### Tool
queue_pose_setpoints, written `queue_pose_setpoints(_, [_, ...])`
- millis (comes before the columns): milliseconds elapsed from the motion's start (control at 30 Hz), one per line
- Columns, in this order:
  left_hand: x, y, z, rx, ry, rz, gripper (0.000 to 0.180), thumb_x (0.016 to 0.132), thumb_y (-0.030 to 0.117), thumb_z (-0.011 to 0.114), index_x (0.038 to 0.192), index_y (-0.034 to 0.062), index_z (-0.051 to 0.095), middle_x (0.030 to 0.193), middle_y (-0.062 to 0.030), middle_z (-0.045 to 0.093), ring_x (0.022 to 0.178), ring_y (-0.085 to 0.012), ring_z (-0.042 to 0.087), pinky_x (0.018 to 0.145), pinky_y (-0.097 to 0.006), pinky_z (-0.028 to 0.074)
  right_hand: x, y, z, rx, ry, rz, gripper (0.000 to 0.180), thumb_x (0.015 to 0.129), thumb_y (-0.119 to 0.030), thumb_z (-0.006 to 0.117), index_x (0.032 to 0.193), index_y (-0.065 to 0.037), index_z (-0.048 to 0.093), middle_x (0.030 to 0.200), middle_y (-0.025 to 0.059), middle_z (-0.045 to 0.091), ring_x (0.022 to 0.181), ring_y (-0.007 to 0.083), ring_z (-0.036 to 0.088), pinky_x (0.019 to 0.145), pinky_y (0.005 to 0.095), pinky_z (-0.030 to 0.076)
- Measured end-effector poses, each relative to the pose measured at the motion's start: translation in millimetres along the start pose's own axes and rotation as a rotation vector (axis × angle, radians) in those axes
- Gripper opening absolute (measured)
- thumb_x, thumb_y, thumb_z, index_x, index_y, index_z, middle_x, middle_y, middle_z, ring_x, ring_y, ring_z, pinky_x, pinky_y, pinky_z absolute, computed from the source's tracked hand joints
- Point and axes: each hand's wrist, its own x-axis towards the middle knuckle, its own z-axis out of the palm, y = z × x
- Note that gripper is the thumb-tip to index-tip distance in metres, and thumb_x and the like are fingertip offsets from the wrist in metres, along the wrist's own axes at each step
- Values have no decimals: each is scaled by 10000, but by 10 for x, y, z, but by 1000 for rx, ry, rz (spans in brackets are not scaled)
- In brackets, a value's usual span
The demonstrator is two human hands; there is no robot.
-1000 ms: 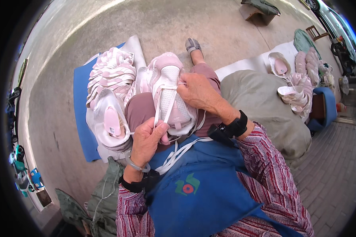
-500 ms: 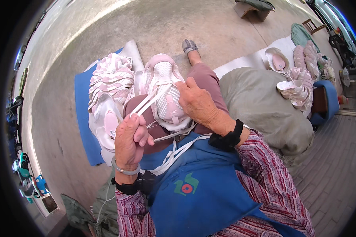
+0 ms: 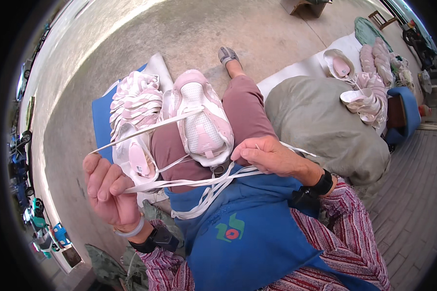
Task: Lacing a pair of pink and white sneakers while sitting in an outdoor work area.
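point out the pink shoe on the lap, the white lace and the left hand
pink shoe (image 3: pixel 201 126), head view, on the white mesh tongue
white lace (image 3: pixel 179 183), head view, on the stretch between the hands
left hand (image 3: pixel 107 191), head view, on the fingers

Bright daylight, heavy fisheye bend

Sun glares white off the far concrete floor (image 3: pixel 131 34) at the left; the near lap lies in soft shade. The centre is sharp, while edges curve, smear and fall into a black rim all around.
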Motion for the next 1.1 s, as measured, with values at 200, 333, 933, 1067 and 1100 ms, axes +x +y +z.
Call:
queue_pose_setpoints(200, [-2,69,-64,187,-161,35,176,1043,136,317,923,37,399,584,-15,444,394,-109,447,362,-261,467,111,83,52,-890,290,-635,236,926,-196,584,1035,4,643,753,122,623,721,248,609,704,333,481])
queue_pose_setpoints(333, [-233,-140,12,874,-441,-232,429,1002,263,471,772,-55,644,517,-68,579,405,-163,535,400,-279,474,129,-53,97,-766,332,-530,198,958,-125,547,1073,10,635,823,69,641,714,128,592,660,266,487])
queue_pose_setpoints(933, [-309,-821,-594,1094,-709,-1003,345,1024,302,430,1073,16,617,825,-67,637,747,-154,649,697,-289,531,350,-260,431,208,181,11,222,1007,-126,455,1135,35,537,695,33,555,375,38,414,321,180,338])
queue_pose_setpoints(1067, [-354,-878,-1089,626,-161,-716,413,1030,297,419,1246,-41,519,1080,-144,632,1021,-205,612,918,-321,490,245,-355,617,148,58,41,214,1016,-151,439,1088,10,560,668,9,552,371,28,392,323,166,291])
queue_pose_setpoints(1100, [-309,-894,-1109,617,-170,-716,413,1030,297,419,1246,-41,519,1080,-144,632,1021,-205,612,918,-321,490,242,-351,683,56,21,55,213,1019,-156,433,1074,4,562,666,8,546,373,27,394,327,166,293])
